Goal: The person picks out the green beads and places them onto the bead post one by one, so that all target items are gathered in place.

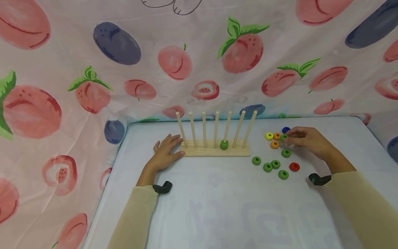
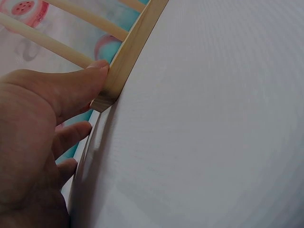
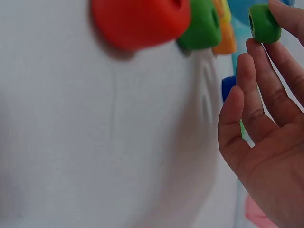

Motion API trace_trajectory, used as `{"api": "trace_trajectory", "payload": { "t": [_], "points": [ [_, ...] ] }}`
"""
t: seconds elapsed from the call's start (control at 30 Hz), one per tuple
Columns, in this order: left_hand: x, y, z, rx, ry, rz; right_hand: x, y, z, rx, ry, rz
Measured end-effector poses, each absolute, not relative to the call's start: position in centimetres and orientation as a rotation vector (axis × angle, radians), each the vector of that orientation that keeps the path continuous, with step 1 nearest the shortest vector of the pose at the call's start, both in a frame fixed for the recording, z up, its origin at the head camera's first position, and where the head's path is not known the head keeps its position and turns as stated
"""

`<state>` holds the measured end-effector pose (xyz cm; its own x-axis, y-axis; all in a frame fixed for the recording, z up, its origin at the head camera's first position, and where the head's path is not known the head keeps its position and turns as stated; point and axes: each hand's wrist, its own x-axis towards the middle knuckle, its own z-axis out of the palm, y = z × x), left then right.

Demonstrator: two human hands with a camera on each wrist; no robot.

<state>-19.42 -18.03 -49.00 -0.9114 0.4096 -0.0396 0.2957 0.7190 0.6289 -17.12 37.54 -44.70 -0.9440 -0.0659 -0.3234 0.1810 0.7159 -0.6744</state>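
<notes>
A wooden peg stand (image 1: 214, 151) with a row of several upright pegs stands on the table, one green bead (image 1: 224, 145) threaded low on a peg. At the stand's left end is my left hand (image 1: 165, 152), thumb on the front edge and index finger at the back corner, holding it; the left wrist view shows the thumb (image 2: 90, 80) against the wood. My right hand (image 1: 311, 141) pinches a green bead (image 3: 265, 23) between thumb and fingertips, with its other fingers loosely extended. Close by lie a blue bead (image 1: 286, 130), orange beads (image 1: 274, 145) and a yellow bead (image 1: 269, 136).
Several loose green beads (image 1: 275, 164) and a red bead (image 1: 294, 167) lie right of the stand on the white tabletop (image 1: 214, 200). A fruit-patterned cloth (image 1: 192, 31) hangs behind and along the left side.
</notes>
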Motion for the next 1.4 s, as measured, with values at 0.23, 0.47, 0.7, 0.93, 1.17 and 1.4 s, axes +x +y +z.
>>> {"api": "trace_trajectory", "payload": {
  "t": [0.23,0.47,0.7,0.93,1.17,1.4],
  "points": [
    [-19.6,-18.1,-49.2,0.565,2.754,0.945,-17.1,36.1,-42.9,0.036,2.644,-1.084],
    [-19.5,-18.1,-49.1,0.562,2.746,0.950,-17.1,34.7,-41.4,0.016,2.664,-1.156],
    [-19.5,-18.1,-49.0,0.567,2.753,0.942,-16.8,32.9,-39.2,-0.013,2.705,-1.175],
    [-19.5,-18.1,-49.0,0.572,2.757,0.947,-16.6,31.0,-37.1,-0.019,2.694,-1.202],
    [-19.5,-18.0,-49.1,0.579,2.762,0.949,-16.6,29.5,-35.4,-0.012,2.727,-1.235],
    [-19.4,-18.0,-48.9,0.576,2.754,0.965,-16.6,27.9,-33.7,0.019,2.739,-1.330]
  ]
}}
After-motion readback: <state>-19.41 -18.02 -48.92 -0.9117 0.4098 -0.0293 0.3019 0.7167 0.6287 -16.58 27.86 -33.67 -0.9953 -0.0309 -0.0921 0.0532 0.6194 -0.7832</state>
